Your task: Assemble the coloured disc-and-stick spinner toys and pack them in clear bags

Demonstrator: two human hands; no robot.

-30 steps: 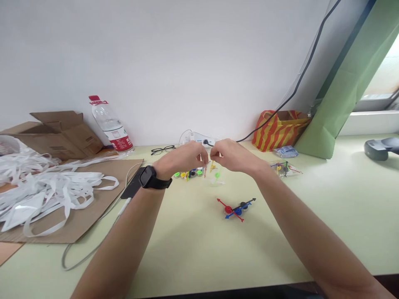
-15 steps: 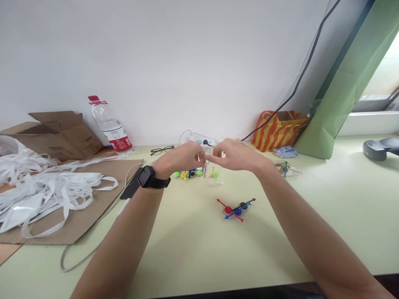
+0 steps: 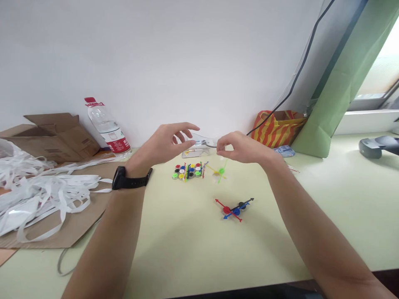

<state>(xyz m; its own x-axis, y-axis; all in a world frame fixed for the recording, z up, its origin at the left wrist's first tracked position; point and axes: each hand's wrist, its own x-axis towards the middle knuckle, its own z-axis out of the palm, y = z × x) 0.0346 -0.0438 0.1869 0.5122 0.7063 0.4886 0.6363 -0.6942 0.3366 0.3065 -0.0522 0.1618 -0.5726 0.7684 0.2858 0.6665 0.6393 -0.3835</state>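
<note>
My right hand [image 3: 241,148] is raised over the desk, its fingertips pinched on the top of a small clear bag [image 3: 219,173]. The bag hangs blurred below the hand, with a green disc and yellow stick inside. My left hand [image 3: 165,142], with a black watch [image 3: 129,181] on its wrist, hovers to the left with fingers spread and nothing in it. Under the two hands lies a cluster of small coloured discs and sticks [image 3: 187,171]. Nearer me lie red, blue and black discs with crossed arrow sticks [image 3: 233,208].
The pale green desk [image 3: 193,249] holds white paper strips [image 3: 40,191] on cardboard at left. A cardboard box [image 3: 56,135] and a water bottle [image 3: 107,128] stand behind them. A striped bag [image 3: 277,126], a green paper bag [image 3: 336,83] and a dark device [image 3: 374,146] are at right.
My hands were pinched together over the coloured pieces. My left hand has let go, opened and drawn up to the left. My right hand has lifted the clear bag slightly.
</note>
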